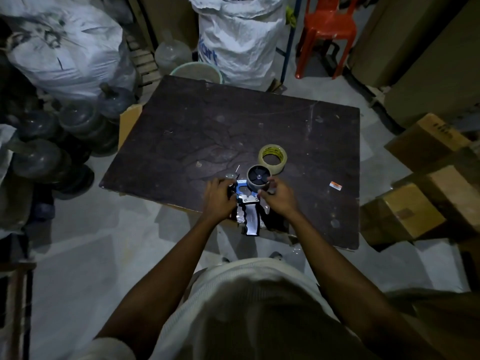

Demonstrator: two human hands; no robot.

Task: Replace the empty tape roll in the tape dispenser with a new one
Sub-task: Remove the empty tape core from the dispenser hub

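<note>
A tape dispenser (250,203) with a blue metal frame and a grey ribbed handle lies on the dark board (233,126), near its front edge. Its black hub carries a thin grey-brown empty roll (257,179). My left hand (219,197) grips the dispenser's left front end. My right hand (278,197) has its fingers on the right side of the empty roll. A new roll of clear tape (272,158) with a yellow-printed core lies flat on the board just behind the dispenser, apart from both hands.
A small orange-and-white label (335,186) lies on the board to the right. Cardboard boxes (426,178) stack at right, water jugs (52,141) and white sacks (59,48) at left and behind. A red plastic chair (327,29) stands at the back.
</note>
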